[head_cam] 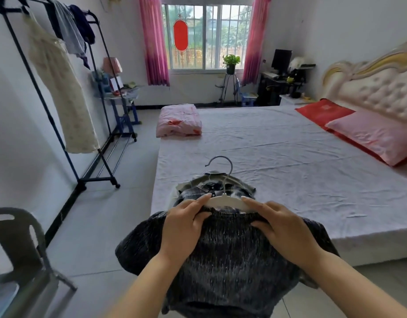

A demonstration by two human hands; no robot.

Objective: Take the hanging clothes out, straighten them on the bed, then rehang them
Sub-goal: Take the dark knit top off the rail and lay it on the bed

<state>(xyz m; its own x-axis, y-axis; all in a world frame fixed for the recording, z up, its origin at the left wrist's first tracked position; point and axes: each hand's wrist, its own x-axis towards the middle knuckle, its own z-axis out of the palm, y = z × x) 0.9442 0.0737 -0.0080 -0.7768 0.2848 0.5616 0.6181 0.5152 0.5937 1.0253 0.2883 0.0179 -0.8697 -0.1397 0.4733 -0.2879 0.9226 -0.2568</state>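
A dark speckled knit sweater point(230, 255) hangs in front of me over the near corner of the bed point(289, 157). A white hanger point(223, 200) with a metal hook sits in its neck. My left hand point(184, 223) pinches the left side of the neckline, thumb tucked under the knit. On the right side my right hand point(283, 226) grips the neckline the same way. Both index fingers lie along the hanger's shoulders. Behind the sweater, a plaid shirt with an olive layer point(217, 188) lies on the sheet.
A clothes rack point(60, 134) stands at the left with a cream dress point(64, 88) and darker garments point(71, 31). A folded pink quilt point(178, 120) lies on the bed's far-left corner, pillows point(372, 134) at the right. A grey plastic chair point(21, 244) is at lower left.
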